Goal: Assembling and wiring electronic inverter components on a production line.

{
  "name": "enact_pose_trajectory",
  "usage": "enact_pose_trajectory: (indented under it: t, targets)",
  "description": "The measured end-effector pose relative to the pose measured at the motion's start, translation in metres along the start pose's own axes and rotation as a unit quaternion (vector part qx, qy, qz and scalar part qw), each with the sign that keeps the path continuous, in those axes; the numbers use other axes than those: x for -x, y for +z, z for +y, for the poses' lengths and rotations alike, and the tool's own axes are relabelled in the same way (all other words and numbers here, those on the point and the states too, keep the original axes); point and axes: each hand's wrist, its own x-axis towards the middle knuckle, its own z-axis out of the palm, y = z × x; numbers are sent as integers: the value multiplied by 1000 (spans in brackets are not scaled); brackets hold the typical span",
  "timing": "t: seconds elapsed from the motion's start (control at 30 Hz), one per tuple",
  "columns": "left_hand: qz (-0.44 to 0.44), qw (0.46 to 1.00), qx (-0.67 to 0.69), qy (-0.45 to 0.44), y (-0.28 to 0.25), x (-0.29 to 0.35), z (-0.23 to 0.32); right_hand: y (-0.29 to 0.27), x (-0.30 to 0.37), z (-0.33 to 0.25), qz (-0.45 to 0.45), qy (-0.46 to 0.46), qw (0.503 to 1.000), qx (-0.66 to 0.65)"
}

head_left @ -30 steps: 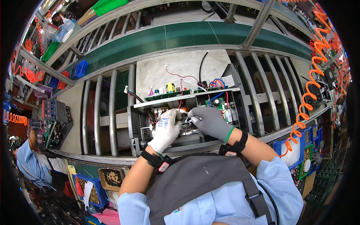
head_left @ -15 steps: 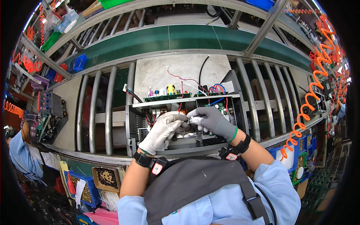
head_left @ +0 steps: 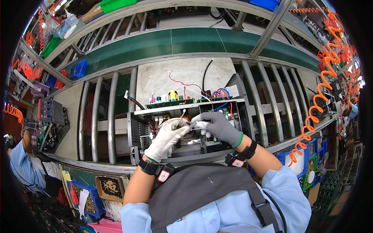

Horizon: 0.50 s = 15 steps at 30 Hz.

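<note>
An open metal chassis lies in front of me with circuit boards and wires inside. My left hand, in a white glove, is closed in a pinch over the chassis middle. Close against it, my right hand in a grey glove with pale fingertips pinches too. Something small and whitish shows between the fingertips, too small to name. Beside the left fingers stands a white wire connector. Along the far wall of the chassis runs a green circuit board with a yellow transformer. Blue wires loop at its right.
Metal rollers flank the pale board under the chassis. A coiled orange air hose hangs at right. Another unit stands far left beside a person in a blue sleeve. Screw bins sit at lower left.
The fingertips have drawn slightly apart, and the whitish piece between them shows more. A white connector has come into sight by the left fingers. The whole view has shifted a little.
</note>
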Motion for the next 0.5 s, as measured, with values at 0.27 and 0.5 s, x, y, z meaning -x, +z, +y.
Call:
enact_pose_trajectory:
  t: [0.27, 0.5]
  targets:
    - [-21, 999, 41, -9, 2, -4, -1, 10, -4, 8, 62, -251, 940, 222]
    - [-11, 1000, 19, -18, 2, -1, 5, 5, -9, -22, -25, -169, 947, 271]
